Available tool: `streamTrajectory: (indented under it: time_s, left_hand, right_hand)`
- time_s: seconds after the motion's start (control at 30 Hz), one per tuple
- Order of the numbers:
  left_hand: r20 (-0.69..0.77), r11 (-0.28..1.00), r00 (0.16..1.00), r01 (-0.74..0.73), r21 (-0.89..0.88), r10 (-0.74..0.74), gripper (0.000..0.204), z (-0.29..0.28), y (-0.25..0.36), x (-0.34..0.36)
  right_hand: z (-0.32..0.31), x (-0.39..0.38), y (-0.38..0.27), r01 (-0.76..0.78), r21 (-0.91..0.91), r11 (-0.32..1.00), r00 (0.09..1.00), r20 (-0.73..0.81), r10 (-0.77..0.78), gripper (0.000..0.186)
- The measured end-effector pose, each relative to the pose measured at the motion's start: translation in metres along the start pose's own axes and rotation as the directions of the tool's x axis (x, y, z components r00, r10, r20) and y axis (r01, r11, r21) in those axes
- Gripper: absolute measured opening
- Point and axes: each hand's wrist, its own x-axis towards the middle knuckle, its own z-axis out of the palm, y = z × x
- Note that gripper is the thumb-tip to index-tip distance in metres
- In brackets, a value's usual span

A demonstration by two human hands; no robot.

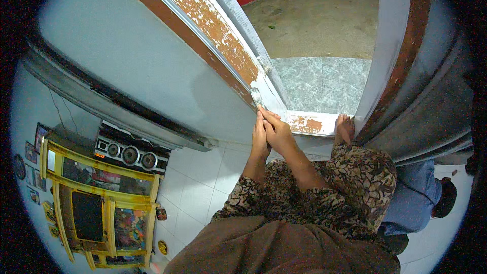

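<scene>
My right hand (279, 131) and my left hand (259, 137) are closed together around a small paint scraper (256, 95). The palms almost meet, and the handle is mostly hidden in the fingers. The scraper's flat, pale-stained end rests against the lower part of a door frame (267, 93). White paint covers much of this frame. Higher up, a long ragged patch of bare brown (215, 31) shows where paint is gone. A smaller brown patch (307, 123) lies on the white threshold below, right of my hands.
My bare foot (345, 129) is by the threshold's right end. Outside lie grey marbled tiles (324, 83) and a concrete floor (304, 25). A yellow cabinet (106, 204) and a speaker unit (133, 153) stand left. A person in blue (413, 198) is behind at right.
</scene>
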Motion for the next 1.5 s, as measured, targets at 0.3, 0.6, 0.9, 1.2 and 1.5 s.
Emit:
streamTrajectory:
  time_s: [0.3,0.6,0.9,1.2,1.5]
  left_hand:
    - [-0.001,0.998,0.998,-0.057,0.022,0.057,0.049,0.006,0.009,0.027]
    - [0.021,0.999,0.999,-0.034,0.032,0.033,0.051,-0.003,-0.018,0.014]
    - [0.029,0.997,0.997,-0.067,-0.049,0.068,0.057,0.008,-0.027,0.027]
    - [0.031,0.989,0.995,-0.088,-0.122,0.092,0.058,0.008,-0.034,0.028]
    - [-0.038,0.981,0.997,-0.070,-0.183,0.064,0.057,0.017,-0.038,0.037]
  right_hand:
    - [-0.004,0.025,0.002,0.168,0.105,0.980,0.985,-0.044,-0.164,0.044]
    - [-0.002,0.009,0.031,0.144,0.096,0.985,0.989,-0.036,-0.141,0.043]
    - [-0.020,0.018,0.034,0.192,0.002,0.981,0.980,0.045,-0.192,0.039]
    - [-0.020,0.022,0.045,0.210,-0.021,0.977,0.977,0.037,-0.209,0.040]
    - [-0.027,0.024,0.045,0.155,-0.134,0.979,0.983,0.116,-0.140,0.040]
